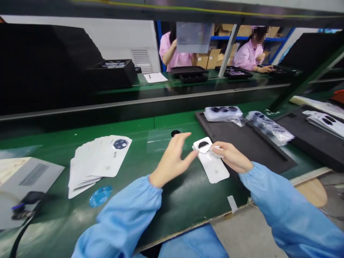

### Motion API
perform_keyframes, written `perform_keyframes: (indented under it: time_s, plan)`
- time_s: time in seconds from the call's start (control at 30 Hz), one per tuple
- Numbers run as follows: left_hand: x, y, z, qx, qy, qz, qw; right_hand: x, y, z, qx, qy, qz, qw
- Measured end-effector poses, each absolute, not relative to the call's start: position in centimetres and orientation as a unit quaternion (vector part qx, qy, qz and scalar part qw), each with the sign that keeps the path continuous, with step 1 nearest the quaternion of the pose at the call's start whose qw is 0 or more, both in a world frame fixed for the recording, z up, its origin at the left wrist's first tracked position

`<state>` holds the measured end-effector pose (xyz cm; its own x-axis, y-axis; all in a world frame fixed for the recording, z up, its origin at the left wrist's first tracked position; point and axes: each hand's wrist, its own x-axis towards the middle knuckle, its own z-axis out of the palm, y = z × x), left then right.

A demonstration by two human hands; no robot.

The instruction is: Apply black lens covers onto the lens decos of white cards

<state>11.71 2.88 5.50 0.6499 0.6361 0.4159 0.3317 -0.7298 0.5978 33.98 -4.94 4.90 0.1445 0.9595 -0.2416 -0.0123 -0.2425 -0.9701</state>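
Observation:
A white phone back cover [213, 165] with a round camera opening lies on the green bench [139, 125] in front of me. My right hand [232, 156] pinches its top edge near the opening, fingers closed on it. My left hand [173, 159] hovers just to the left with fingers apart, its thumb touching the cover's rim. A small black ring [175, 133] rests on a clear film sheet [161, 139] behind my left hand. Both arms wear light blue sleeves.
A fanned stack of white covers [94, 163] lies at left, a blue round sticker [100, 196] below it. Black foam trays [242, 143] at right carry bagged covers [223, 113]. Grey paper and a black tool [24, 208] sit far left. Two people in pink work beyond the conveyor.

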Motion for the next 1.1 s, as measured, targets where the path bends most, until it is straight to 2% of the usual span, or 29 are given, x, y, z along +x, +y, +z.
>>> perform_keyframes:
  time_s: [0.17, 0.3, 0.43, 0.63, 0.73, 0.9, 1.0, 1.1]
  plan:
    - [17.6, 5.2, 0.6, 0.919, 0.240, 0.164, 0.266, 32.9, -5.8, 3.7, -0.624, -0.420, 0.450, 0.482]
    - [19.1, 5.5, -0.6, 0.924, 0.238, 0.144, 0.265, 32.5, -8.6, 3.7, -0.646, -0.444, 0.392, 0.482]
    - [19.2, 4.6, 0.1, 0.914, 0.266, 0.135, 0.275, 31.8, -11.8, 2.1, -0.660, -0.497, 0.351, 0.440]
    - [20.0, 3.6, 0.7, 0.861, 0.368, 0.130, 0.327, 29.5, -13.3, -0.6, -0.686, -0.490, 0.312, 0.438]
    - [20.4, 4.5, 0.5, 0.813, 0.415, 0.127, 0.388, 28.7, -13.4, -0.9, -0.670, -0.470, 0.321, 0.477]
    - [18.7, 5.5, 0.9, 0.750, 0.389, 0.149, 0.514, 29.0, -13.8, -0.4, -0.645, -0.435, 0.346, 0.524]
    - [16.5, 5.0, 1.9, 0.715, 0.365, 0.183, 0.568, 30.2, -12.9, 0.8, -0.636, -0.443, 0.397, 0.491]
    - [14.3, 4.5, 3.2, 0.679, 0.360, 0.221, 0.600, 31.1, -10.9, 1.9, -0.587, -0.463, 0.506, 0.430]
